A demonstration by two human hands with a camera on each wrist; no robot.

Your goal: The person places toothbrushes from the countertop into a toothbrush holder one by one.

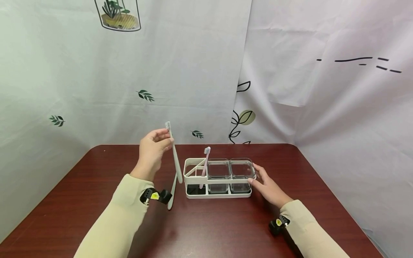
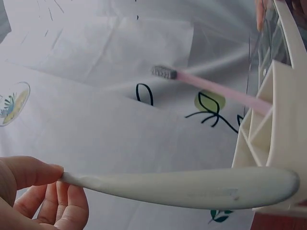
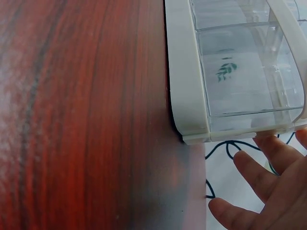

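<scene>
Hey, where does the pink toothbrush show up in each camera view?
Head: the pink toothbrush just below centre, standing in the left end of the white holder.
Left wrist: upper half, from centre toward the right, bristles leftmost.
Right wrist: not in the picture.
Shared landmark: the white holder, in all three.

You're facing pale hanging cloth (image 1: 193, 61) now, printed leaf sprigs (image 1: 146, 95) dotting it, a drawn plant jar (image 1: 120, 21) sitting up top, and your dark-red bench (image 1: 219, 225) is gleaming softly below.
</scene>
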